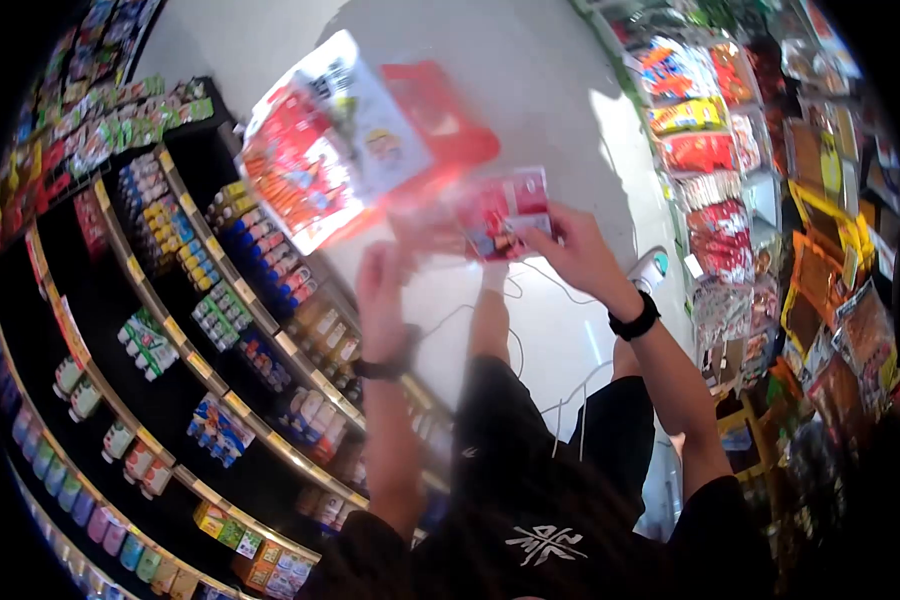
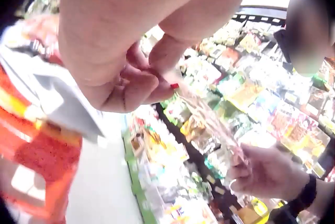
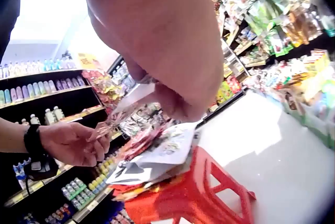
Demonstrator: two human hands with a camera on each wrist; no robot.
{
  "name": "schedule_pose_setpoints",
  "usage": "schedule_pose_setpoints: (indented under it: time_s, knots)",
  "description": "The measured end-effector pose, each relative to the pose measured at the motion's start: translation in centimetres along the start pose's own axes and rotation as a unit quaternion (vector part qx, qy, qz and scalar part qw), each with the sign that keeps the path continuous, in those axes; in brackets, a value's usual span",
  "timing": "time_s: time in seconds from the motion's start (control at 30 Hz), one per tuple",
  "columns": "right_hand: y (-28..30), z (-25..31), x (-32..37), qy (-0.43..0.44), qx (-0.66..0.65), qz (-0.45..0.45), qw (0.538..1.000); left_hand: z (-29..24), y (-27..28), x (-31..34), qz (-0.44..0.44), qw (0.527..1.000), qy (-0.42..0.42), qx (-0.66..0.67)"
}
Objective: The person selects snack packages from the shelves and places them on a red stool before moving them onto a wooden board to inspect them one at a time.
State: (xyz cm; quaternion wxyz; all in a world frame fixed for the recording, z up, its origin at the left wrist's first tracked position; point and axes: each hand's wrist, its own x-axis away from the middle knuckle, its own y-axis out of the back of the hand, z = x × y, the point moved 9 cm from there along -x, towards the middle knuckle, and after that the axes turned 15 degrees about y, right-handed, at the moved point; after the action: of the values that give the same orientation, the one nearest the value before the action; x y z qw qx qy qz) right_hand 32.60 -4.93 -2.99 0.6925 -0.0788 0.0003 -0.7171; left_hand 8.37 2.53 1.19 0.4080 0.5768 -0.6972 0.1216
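A red printed packet (image 1: 505, 212) is held up between my two hands over the floor. My right hand (image 1: 578, 250) grips its right side, thumb across the front. My left hand (image 1: 382, 290), blurred in the head view, is at the packet's other end; in the left wrist view its curled fingers (image 2: 138, 85) pinch the edge of the crinkled packet (image 2: 212, 116). Beyond the hands, a red plastic stool (image 3: 178, 198) bears a stack of packets. On that stack lie a red and orange packet (image 1: 295, 160) and a white printed one (image 1: 375, 130).
Shelves of bottles and cartons (image 1: 220, 320) run along my left. Racks of bagged snacks (image 1: 705, 150) line the right. Thin white cables or metal rods (image 1: 580, 385) cross the pale floor (image 1: 560, 80) near my legs. Another person (image 2: 309, 30) stands at the left wrist view's upper right.
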Motion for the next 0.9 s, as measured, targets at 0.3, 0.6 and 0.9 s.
schedule_pose_setpoints:
  time_s: [0.3, 0.6, 0.9]
  knots:
    - [-14.4, 6.7, -22.5, 0.131, 0.171, -0.106, 0.971, -6.4, 20.3, -11.3, -0.124, 0.974, -0.158, 0.099]
    - [-18.4, 4.3, -27.6, 0.238, 0.352, -0.131, 0.896, -3.9, 24.5, -17.7, -0.237, 0.966, -0.096, -0.030]
    - [-17.3, 4.0, -26.5, 0.200, 0.331, -0.116, 0.915, -4.1, 24.0, -16.6, -0.263, 0.959, -0.100, -0.017]
